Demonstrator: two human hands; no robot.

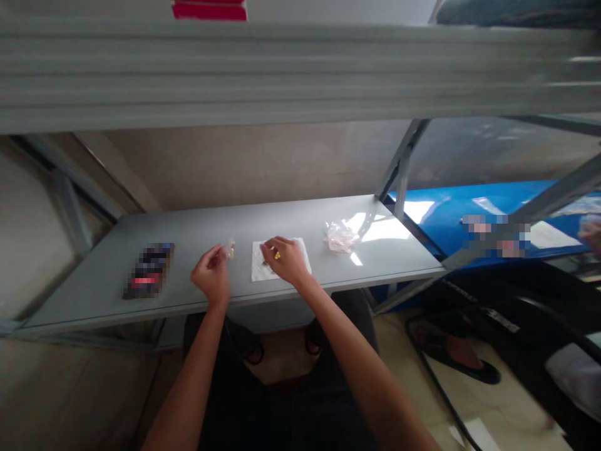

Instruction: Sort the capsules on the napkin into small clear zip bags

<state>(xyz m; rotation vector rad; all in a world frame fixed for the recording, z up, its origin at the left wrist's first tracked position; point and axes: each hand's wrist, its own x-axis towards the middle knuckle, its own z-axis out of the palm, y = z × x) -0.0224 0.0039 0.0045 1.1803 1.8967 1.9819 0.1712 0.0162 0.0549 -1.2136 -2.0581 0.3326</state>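
Observation:
My left hand is closed in a pinch on a small clear plastic bag, held just above the shelf; tiny gold-coloured bits show in or at it. Over a white square sheet, which could be paper or cloth, my right hand has its fingers drawn together. A shiny yellow piece shows at those fingers, perhaps a ring being worn. Beneath the fingertips is a small dark spot, too small to name. Right of the sheet lies a crumpled heap of clear plastic.
A blurred-out dark packet lies on the grey shelf at left. Close overhead runs a grey beam. Slanting metal struts divide off a blue table, where another person's hand shows at the right edge.

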